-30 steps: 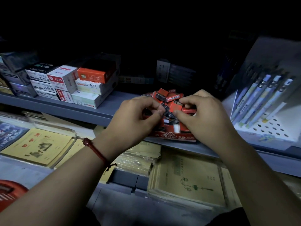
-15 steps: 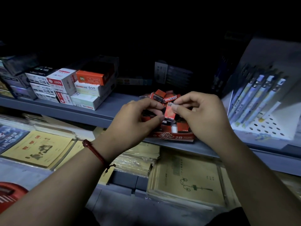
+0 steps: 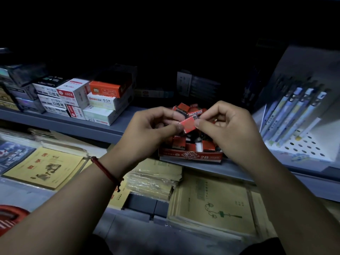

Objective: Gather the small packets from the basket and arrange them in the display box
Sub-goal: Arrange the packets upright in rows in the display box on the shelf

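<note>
While the back of the shelving lies in near darkness, one small packet (image 3: 187, 125), flat and red, is held in mid-air between both hands just above the display box (image 3: 191, 155). The left hand (image 3: 149, 131) pinches the packet's left edge between thumb and forefinger, its other fingers curled in. The right hand (image 3: 231, 131) pinches the opposite edge in the same manner. A red cord bracelet (image 3: 105, 169) circles the left wrist. The display box, a low red cardboard tray marked "2B" on its front, sits at the front edge of a grey shelf (image 3: 77, 126). It holds more red packets (image 3: 207, 145), some standing in rows near the front and others heaped loosely behind the person's fingers. On the same shelf, well to the left, white and orange stationery boxes (image 3: 103, 102) are stacked in several layers. To the right, a row of pale blue pens (image 3: 298, 115) leans in a white perforated stand (image 3: 303, 148). On the tier below, yellow exercise books (image 3: 44, 168) lie flat at left, and a wrapped bundle of pale green ones (image 3: 211, 203) lies beneath the right forearm. A red object (image 3: 11, 218) is cut off by the lower-left edge of the view, and what it is cannot be told.
</note>
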